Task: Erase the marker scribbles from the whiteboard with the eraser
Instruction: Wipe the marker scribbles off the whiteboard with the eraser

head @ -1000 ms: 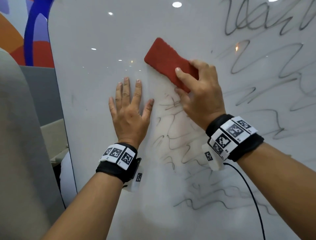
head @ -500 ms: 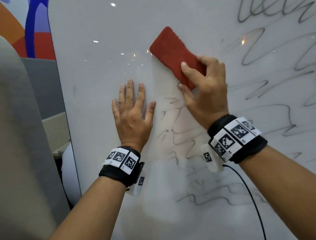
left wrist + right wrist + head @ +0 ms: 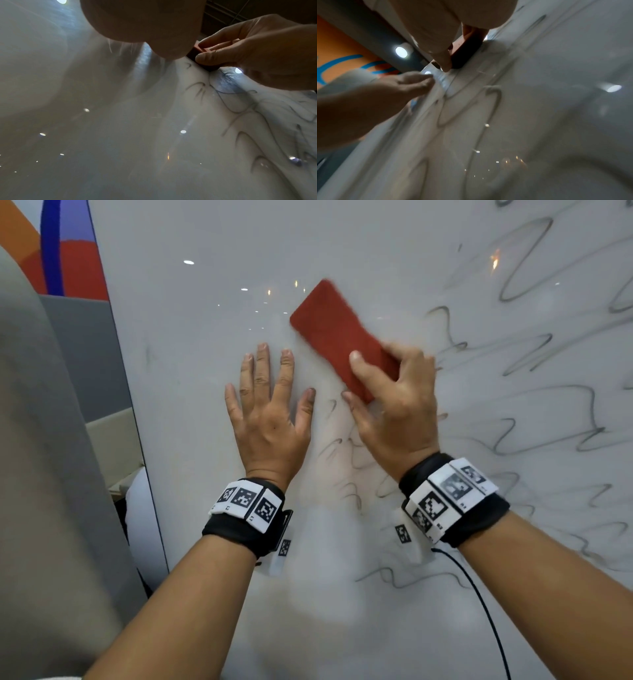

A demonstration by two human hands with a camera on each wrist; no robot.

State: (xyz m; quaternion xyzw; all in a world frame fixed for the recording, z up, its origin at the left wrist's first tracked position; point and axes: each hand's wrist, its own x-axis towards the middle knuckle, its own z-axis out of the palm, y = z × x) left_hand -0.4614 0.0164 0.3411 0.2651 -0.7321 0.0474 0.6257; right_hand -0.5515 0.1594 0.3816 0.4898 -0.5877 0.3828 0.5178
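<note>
A red felt eraser [image 3: 334, 333] lies flat against the whiteboard [image 3: 212, 344], tilted up to the left. My right hand [image 3: 390, 395] grips its lower end, thumb on one side and fingers curled over the other; the same eraser [image 3: 197, 54] shows in the left wrist view and as the eraser [image 3: 465, 54] in the right wrist view. My left hand [image 3: 270, 405] presses flat on the board just left of it, fingers spread. Black marker scribbles [image 3: 513, 419] cover the board right of and below my right hand, with faint smeared scribbles [image 3: 342, 453] between my wrists.
The board's left edge [image 3: 137, 426] runs down the left side. Beyond it are a grey panel [image 3: 89, 350], an orange, red and blue wall [image 3: 65, 258] and a beige surface [image 3: 37, 474]. A black cable [image 3: 479, 597] hangs from my right wristband.
The eraser and my right hand have slid down and left, closer to my left hand. Some strokes beside my left thumb are fainter. The left hand has stayed pressed on the board.
</note>
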